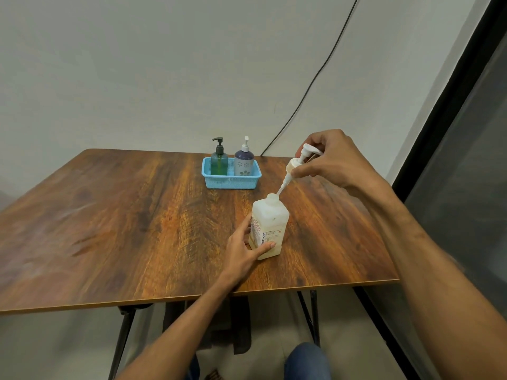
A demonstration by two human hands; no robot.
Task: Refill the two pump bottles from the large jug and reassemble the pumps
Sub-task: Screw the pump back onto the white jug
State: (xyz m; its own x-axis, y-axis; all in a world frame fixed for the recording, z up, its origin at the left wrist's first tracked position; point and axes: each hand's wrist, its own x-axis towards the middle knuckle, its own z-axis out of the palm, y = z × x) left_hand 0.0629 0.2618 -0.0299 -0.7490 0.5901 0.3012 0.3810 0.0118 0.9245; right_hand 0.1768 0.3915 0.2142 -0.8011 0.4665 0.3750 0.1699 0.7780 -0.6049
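Your left hand (248, 249) wraps the lower body of the white square jug (269, 229) at the centre right of the frame, fingers closed around its labelled side and holding it upright on the wooden surface (123, 215). Your right hand (329, 160) is above and to the right of it, pinched shut on a white pump head (300, 157), thumb and fingers at the collar and nozzle.

What matters here is the dip tube (282, 187). It runs on a slant from the pump collar down and to the left, and its lower end sits at the jug's open neck (273, 198). The collar is clear of the neck, so the pump is neither seated nor fully out. The tube's long axis is tilted against the upright jug, so any move along it has to follow that slant or straighten first. Your right hand does the work and your left only steadies.

The jug looks to hold a pale yellowish liquid low in its body. How full it is you cannot tell through the plastic.

In the upper middle of the frame, well apart from both hands, a blue basket (231, 182) holds a green pump bottle (219, 163) and a purple flowered pump bottle (243, 161), both upright with pumps on.
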